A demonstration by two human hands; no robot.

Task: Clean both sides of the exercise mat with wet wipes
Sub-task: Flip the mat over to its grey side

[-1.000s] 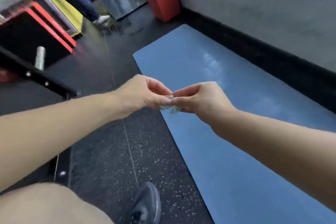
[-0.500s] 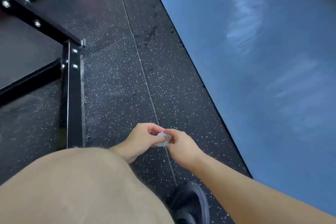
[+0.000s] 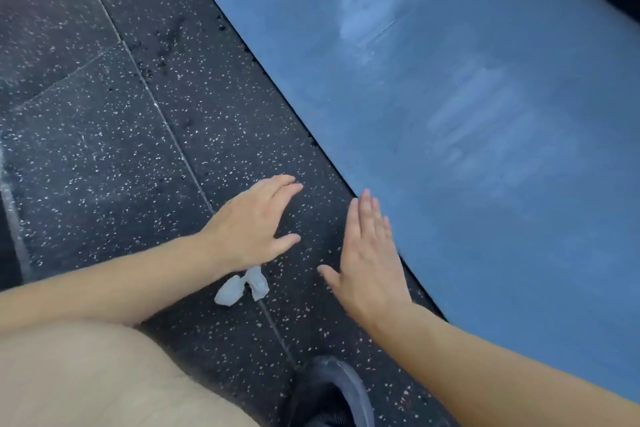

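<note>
At the bottom edge a dark shoe and a bare knee are seen over the black speckled floor. Just above them, a crumpled whitish wet wipe lies loose on the floor, twisted into two small lumps, just below the heel of the left hand and to the left of the right thumb; it is held by neither hand. The left hand is spread flat, palm down, its fingers extended and slightly parted, with nothing in them. The right hand is likewise open and empty, its fingers straight and close together, the tips reaching the near edge of the exercise mat. Beyond the fingertips the mat is laid flat on the floor: a smooth blue sheet running diagonally, with pale streaky patches of sheen across its surface. Whether the right fingertips touch the mat cannot be told.
</note>
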